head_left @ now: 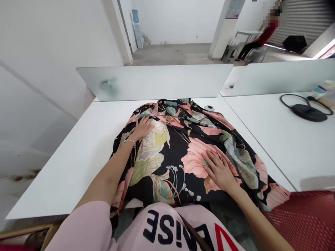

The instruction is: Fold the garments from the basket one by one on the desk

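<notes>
White desk (65, 174), frame centre: a black floral shirt (167, 167) lies flat. The left hand (142, 128) and right hand (220, 170) press on it, fingers spread.

left hand (142, 128) and right hand (220, 170) rest flat, palms down, well apart.

You are wearing a pale pink top (86, 223) bearing navy block lettering (159, 226) and a red angled mark (225, 237); inspection notes a thin pale bracelet (129, 141) on your left wrist (128, 148).

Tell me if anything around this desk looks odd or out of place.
One thing stands out: a dark smudge on the left of the frosted divider, which mars an otherwise plain, pale panel.
</notes>
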A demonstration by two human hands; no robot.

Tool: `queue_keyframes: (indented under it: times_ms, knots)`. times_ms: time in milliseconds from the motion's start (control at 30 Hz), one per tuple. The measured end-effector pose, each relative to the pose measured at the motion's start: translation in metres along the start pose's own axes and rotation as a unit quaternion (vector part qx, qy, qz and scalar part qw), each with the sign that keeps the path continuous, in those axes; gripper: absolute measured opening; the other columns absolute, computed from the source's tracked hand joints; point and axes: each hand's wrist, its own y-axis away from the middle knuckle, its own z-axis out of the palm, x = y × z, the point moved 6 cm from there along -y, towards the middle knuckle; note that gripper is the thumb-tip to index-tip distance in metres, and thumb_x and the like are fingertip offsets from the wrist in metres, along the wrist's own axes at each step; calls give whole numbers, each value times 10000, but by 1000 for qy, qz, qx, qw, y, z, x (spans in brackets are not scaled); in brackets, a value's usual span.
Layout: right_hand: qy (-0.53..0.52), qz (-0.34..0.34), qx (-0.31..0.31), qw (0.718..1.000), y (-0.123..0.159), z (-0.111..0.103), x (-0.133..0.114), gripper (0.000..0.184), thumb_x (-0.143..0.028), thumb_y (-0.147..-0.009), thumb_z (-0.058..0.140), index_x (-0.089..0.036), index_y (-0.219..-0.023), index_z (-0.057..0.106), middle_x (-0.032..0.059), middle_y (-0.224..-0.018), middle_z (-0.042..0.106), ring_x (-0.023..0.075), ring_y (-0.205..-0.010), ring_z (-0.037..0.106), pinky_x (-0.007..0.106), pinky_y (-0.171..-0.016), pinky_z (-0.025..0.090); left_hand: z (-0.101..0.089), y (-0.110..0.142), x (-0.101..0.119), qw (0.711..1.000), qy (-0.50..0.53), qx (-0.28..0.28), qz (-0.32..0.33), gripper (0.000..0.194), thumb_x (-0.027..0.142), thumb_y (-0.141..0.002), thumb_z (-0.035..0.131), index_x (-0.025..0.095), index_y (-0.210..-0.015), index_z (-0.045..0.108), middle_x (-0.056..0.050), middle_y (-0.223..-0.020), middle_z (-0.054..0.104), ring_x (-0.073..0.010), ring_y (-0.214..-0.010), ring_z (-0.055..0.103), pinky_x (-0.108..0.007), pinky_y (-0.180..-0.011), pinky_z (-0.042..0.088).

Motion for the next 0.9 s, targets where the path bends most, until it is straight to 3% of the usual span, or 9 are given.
queue_keyframes:
  times_ms: [200,433,533,600,700,800,900]
  knots:
    - [15,19,-22,999,-22,3,-6,542,-428,-1069,284,-257,-1578,361,76,-1631,306,254,-1484,341,496,-1180,297,-2,-31,-8,1000,-4,21,-19,575,436,-1020,301,182,-1519,432,-126,-1628,328,-338,-1515,266,-676,-1206,163]
    - [-25,10,-21,999,-3,0,-8,537,-432,-1066,299,-225,-1549,412,101,-1624,320,253,-1507,298,493,-1189,308,2,-18,-8,1000,-14,19,18,577,429,-1020,296,178,-1524,426,-121,-1640,301,-343,-1523,248,-685,-1200,160]
    - [-68,-4,-24,997,6,-13,-12,528,-450,-1058,319,-206,-1493,491,128,-1575,407,277,-1474,361,521,-1168,344,5,-13,-13,999,-18,18,25,569,422,-1019,303,193,-1524,429,-118,-1642,297,-332,-1529,241,-672,-1206,160]
    - [-119,-2,-21,993,5,-32,-5,487,-454,-1043,368,-223,-1428,554,133,-1497,502,274,-1395,469,490,-1119,416,7,-13,-16,999,-21,17,26,572,419,-1018,304,190,-1528,423,-120,-1645,289,-331,-1532,235,-670,-1208,154]
    - [-173,76,41,981,2,-73,40,386,-429,-1022,424,-231,-1288,622,118,-1271,638,230,-1113,647,383,-950,515,9,-16,-18,999,-22,13,23,579,420,-1019,298,180,-1534,414,-120,-1647,281,-331,-1534,229,-670,-1209,154]
    - [-135,216,108,961,11,-100,113,263,-364,-978,507,-183,-1089,661,118,-1112,640,189,-866,650,308,-813,486,9,-19,-18,1000,-21,20,12,580,426,-1020,292,188,-1534,415,-113,-1649,281,-332,-1532,232,-660,-1214,154]
    - [-93,340,32,935,31,-88,174,208,-319,-941,572,-137,-1003,650,157,-1084,591,183,-792,591,314,-800,431,6,-19,-16,1000,-13,23,1,579,432,-1021,283,191,-1529,423,-114,-1647,286,-336,-1529,239,-670,-1209,153]
